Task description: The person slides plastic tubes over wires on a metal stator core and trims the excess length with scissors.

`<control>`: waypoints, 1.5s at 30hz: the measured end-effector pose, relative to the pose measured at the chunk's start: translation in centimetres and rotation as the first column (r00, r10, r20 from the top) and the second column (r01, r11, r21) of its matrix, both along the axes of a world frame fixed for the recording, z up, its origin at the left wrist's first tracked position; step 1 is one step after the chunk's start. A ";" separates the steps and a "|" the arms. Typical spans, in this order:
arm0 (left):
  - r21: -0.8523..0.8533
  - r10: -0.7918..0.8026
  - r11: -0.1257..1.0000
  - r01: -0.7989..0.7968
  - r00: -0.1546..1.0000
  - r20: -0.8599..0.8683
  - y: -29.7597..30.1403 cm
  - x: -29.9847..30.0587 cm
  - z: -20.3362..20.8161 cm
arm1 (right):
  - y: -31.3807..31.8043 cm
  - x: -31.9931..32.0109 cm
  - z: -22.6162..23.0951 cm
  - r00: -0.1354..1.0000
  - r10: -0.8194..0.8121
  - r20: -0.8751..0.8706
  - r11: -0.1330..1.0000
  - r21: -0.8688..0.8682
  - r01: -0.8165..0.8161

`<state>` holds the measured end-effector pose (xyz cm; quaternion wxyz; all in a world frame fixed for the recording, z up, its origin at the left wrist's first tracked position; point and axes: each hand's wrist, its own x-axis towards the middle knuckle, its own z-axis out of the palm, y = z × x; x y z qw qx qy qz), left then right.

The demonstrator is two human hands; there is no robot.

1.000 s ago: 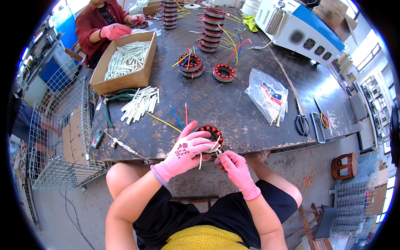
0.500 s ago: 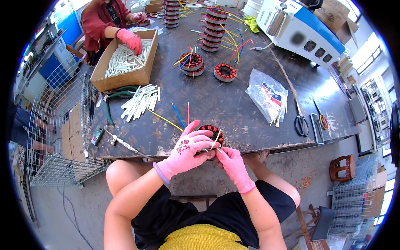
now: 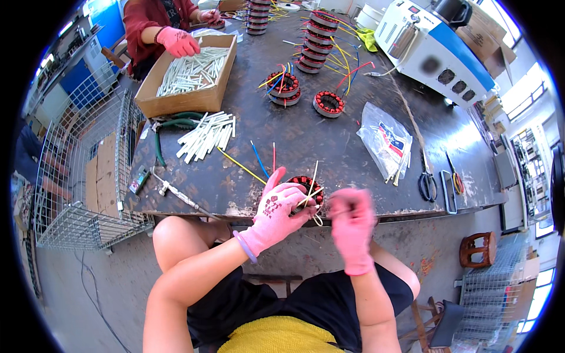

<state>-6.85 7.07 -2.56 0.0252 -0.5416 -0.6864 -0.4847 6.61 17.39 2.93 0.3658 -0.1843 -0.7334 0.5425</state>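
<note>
My left hand (image 3: 279, 207), in a pink glove, is wrapped round a motor stator (image 3: 305, 182) with red windings at the table's front edge. Yellow, blue and red lead wires (image 3: 258, 156) run up and away from it. Thin cream cable ties (image 3: 315, 175) stick out of the ring, and one forms a small loop (image 3: 318, 221) beside my left fingertips. Just to the right, apart from the stator, is my right hand (image 3: 354, 226), also gloved in pink. Motion smears its fingers, so whether they hold anything is unclear.
Cut white tubes (image 3: 209, 136) lie beside pliers (image 3: 176, 122) and an open carton (image 3: 226, 73) of more tubes, over which a co-worker's gloved hand (image 3: 178, 42) hovers. Finished stators (image 3: 318, 44) stand stacked behind. A plastic bag (image 3: 382, 141) and scissors (image 3: 428, 185) lie right.
My right hand has drawn away from the stator to the right. The cable ties now stand out more, with a loop showing. The co-worker's hand has risen from the tubes.
</note>
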 end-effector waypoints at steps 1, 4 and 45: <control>-0.025 0.014 1.000 -0.014 1.000 0.004 -0.1 0.0 0.1 | -0.2 -0.4 3.3 0.979 -0.031 -0.200 0.999 -0.022 0.027; -0.040 0.005 0.999 -0.005 1.000 0.010 -0.2 -0.4 0.4 | 1.0 0.0 8.1 0.994 0.031 -0.109 0.999 -0.020 -0.033; -0.164 -0.118 0.984 0.074 0.953 -0.280 -0.3 -1.2 -0.1 | 0.3 1.5 -5.0 0.951 0.309 -0.016 0.766 -0.589 -0.259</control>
